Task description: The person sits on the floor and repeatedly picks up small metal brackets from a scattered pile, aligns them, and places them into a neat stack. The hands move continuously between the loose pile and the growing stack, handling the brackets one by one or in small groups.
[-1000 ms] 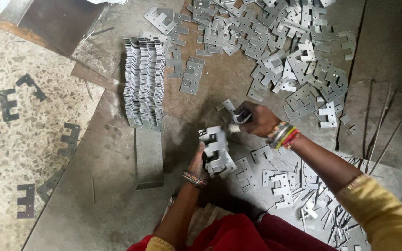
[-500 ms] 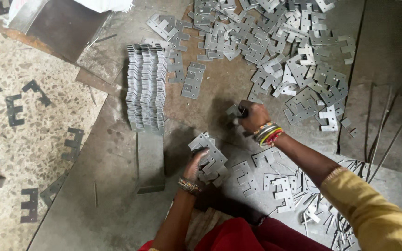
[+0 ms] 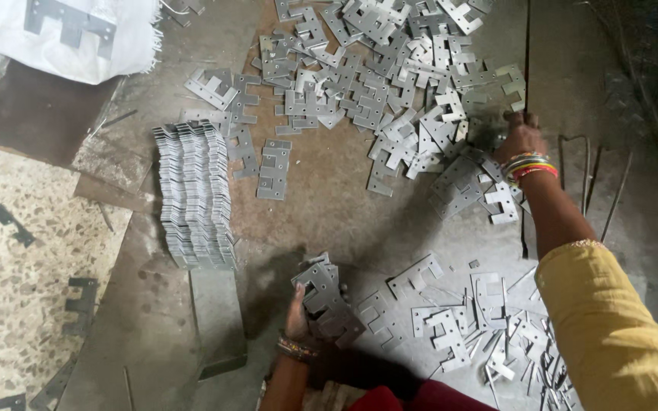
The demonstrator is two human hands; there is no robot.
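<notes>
Clutching a bundle of plates [image 3: 327, 298], left grip [image 3: 297, 318]; right grip [image 3: 518, 138] unclear, amid scattered plates [image 3: 390, 84]

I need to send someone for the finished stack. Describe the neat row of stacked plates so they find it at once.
Start at the white sack at the top left of the metal floor sheet. Just below and right of it lies the row of stacked plates. Unlike the loose heap to its right, these plates stand on edge, tightly packed in a straight ridged band.

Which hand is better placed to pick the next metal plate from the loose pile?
Right. The right hand already reaches into the loose pile of stamped metal plates, fingers touching pieces at its edge. The left hand is full, gripping a stack of plates near the body.
</notes>
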